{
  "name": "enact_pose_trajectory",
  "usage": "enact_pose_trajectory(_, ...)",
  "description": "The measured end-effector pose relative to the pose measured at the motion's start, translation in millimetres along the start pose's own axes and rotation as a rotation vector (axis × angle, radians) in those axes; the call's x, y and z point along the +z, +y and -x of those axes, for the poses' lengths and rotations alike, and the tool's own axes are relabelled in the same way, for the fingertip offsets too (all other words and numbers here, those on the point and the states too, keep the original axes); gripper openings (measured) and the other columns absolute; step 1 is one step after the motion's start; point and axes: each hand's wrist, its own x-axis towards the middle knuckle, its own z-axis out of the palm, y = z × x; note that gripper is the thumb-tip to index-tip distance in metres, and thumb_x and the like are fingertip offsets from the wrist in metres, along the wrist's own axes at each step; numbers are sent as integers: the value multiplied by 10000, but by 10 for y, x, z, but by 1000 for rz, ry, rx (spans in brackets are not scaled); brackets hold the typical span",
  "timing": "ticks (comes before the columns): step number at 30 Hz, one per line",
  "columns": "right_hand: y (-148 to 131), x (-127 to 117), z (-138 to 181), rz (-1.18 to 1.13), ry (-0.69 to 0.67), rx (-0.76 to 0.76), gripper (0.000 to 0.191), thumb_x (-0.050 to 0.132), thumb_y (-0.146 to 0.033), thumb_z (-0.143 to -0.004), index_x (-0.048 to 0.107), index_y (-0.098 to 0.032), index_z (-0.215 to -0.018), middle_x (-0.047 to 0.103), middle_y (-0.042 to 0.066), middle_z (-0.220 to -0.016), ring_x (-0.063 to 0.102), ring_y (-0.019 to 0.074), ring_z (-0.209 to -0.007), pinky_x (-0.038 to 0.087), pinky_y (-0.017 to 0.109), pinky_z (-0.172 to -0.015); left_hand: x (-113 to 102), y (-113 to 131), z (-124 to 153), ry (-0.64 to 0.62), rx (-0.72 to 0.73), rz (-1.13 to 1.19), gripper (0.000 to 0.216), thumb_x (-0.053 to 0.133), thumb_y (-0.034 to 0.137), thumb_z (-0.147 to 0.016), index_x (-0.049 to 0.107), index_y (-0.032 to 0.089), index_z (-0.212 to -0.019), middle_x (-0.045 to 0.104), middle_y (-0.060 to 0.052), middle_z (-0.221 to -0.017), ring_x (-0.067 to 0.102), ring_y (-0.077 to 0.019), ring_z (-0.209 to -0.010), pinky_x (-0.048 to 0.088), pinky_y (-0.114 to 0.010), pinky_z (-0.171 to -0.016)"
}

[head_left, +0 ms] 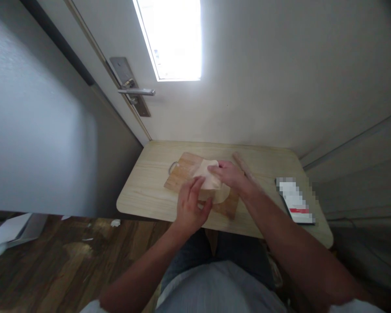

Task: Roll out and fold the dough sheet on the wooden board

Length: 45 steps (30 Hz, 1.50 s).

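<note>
A thin, pale sheet of dough [211, 180] is partly lifted and folded above a wooden cutting board [185, 163]. My right hand [230, 174] pinches its upper right edge between thumb and fingers. At the lower left, my left hand [190, 204] curls round the sheet, fingertips on top and thumb underneath. The lower flap of dough hangs toward the board, and part of it is hidden behind my fingers. A wooden rolling pin [243, 164] lies just right of the board, partly covered by my right forearm.
The board rests on a small light wooden table [143, 182] set against a door with a metal handle [137, 91]. A phone-like flat object [295, 202], partly blurred out, lies at the table's right. Papers and scraps [115, 223] are on the floor at left.
</note>
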Motion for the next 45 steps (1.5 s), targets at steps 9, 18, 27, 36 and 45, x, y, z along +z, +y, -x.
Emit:
enact_pose_trajectory(9, -124, -262, 405, -55, 66, 73, 326, 729, -482, -731, 696, -181, -853, 741, 41, -820, 656, 179, -734, 528, 284, -685, 203, -388, 14, -57, -275, -178, 365, 637, 105, -749, 722, 247, -1075, 732, -86, -1099, 626, -313, -1081, 460, -515, -991)
enact_pose_trajectory(18, -297, -363, 382, -25, 122, 30, 297, 701, -474, -732, 656, -182, -763, 658, 8, -714, 578, 143, -648, 459, 258, -614, 209, -243, -93, -8, -414, 239, 267, 558, 168, -867, 741, 230, -1050, 762, -55, -1034, 700, -213, -959, 556, -345, -857)
enact_pose_trajectory(27, -714, -106, 32, -10, 62, -1, 180, 662, -336, -818, 612, -176, -753, 610, -11, -677, 517, 104, -575, 421, 227, -564, 25, -287, -355, 99, -560, 328, 181, 597, 253, -870, 754, 209, -950, 776, -27, -938, 710, -189, -869, 559, -292, -807)
enact_pose_trajectory(36, -924, -91, 241, -166, 68, 65, 171, 718, -296, -795, 613, -173, -742, 644, 3, -652, 569, 105, -555, 480, 196, -508, -155, -218, -456, 148, -515, 293, 197, 611, 249, -849, 764, 194, -960, 781, -16, -915, 709, -177, -847, 551, -253, -730)
enact_pose_trajectory(45, -1087, -114, 425, -235, 34, -11, 240, 779, -368, -749, 619, -192, -719, 637, -14, -641, 575, 118, -540, 499, 228, -501, -318, -56, -528, 132, -482, 445, 173, 655, 245, -805, 764, 193, -929, 775, -10, -864, 697, -155, -757, 553, -239, -664)
